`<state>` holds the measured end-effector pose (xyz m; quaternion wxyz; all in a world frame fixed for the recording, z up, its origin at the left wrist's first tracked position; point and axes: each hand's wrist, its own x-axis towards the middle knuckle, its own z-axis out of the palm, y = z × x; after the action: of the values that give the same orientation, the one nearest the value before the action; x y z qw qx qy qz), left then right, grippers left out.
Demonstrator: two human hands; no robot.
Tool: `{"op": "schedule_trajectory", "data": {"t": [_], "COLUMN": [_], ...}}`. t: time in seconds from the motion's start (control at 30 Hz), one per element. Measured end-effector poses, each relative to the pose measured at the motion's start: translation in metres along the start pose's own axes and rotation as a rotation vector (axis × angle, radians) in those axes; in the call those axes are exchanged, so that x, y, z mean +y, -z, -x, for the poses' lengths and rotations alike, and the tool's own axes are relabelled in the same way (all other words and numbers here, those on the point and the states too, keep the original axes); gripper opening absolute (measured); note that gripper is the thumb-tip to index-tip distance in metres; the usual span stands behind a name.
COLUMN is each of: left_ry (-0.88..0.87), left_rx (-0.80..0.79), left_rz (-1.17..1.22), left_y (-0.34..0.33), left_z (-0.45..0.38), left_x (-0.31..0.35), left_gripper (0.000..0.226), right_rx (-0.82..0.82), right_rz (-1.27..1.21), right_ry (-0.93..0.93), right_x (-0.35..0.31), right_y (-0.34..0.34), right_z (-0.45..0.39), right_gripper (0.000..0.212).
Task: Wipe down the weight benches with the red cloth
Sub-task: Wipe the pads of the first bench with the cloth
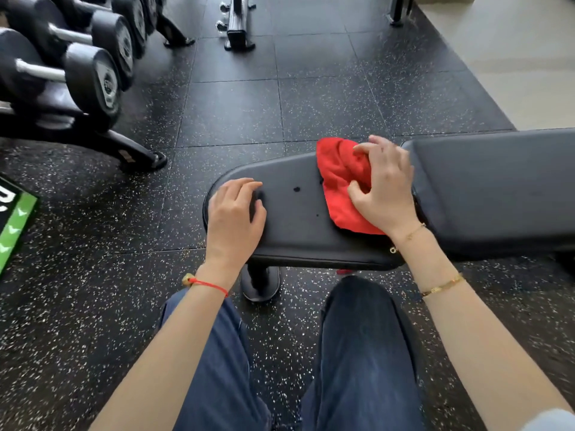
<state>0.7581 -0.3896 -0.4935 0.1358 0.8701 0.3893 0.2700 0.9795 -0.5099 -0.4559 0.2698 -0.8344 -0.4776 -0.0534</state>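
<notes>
A black padded weight bench (298, 225) lies across the middle of the head view, its seat pad on the left and its longer back pad (491, 188) on the right. A red cloth (337, 178) is bunched on the seat pad near the gap between the pads. My right hand (384, 188) grips the cloth from above with curled fingers and thumb. My left hand (235, 216) rests on the rounded left end of the seat pad, fingers loosely bent and holding nothing.
A rack of black dumbbells (77, 57) stands at the upper left, its foot (140, 154) reaching toward the bench. Another machine's base (238, 29) sits at the top. A green box (15, 219) is at the left edge. My legs are below the bench.
</notes>
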Motion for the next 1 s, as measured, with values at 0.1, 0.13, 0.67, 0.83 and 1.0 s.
{"op": "schedule_trajectory", "data": {"t": [0.1,0.13,0.67,0.83,1.0], "left_ry": [-0.001,0.001,0.08,0.086,0.081], "left_rx": [0.031,0.035,0.05,0.051,0.048], "left_rz": [-0.002,-0.001,-0.059,-0.069,-0.07], "left_y": [-0.001,-0.001,-0.012,-0.011,-0.01], "left_z": [-0.002,-0.002,-0.008,-0.008,-0.007], "left_x": [-0.003,-0.004,0.004,0.004,0.003], "left_gripper": [0.029,0.028,0.034,0.034,0.034], "right_rx": [0.008,-0.071,-0.312,-0.323,-0.308], "right_rz": [0.184,0.176,0.41,0.351,0.229], "right_ry": [0.116,0.136,0.117,0.17,0.189], "right_x": [-0.001,-0.002,0.008,-0.006,0.003], "right_y": [-0.003,-0.004,-0.007,-0.015,-0.006], "right_z": [0.003,0.003,0.027,0.019,0.043], "right_gripper": [0.052,0.054,0.062,0.06,0.058]}}
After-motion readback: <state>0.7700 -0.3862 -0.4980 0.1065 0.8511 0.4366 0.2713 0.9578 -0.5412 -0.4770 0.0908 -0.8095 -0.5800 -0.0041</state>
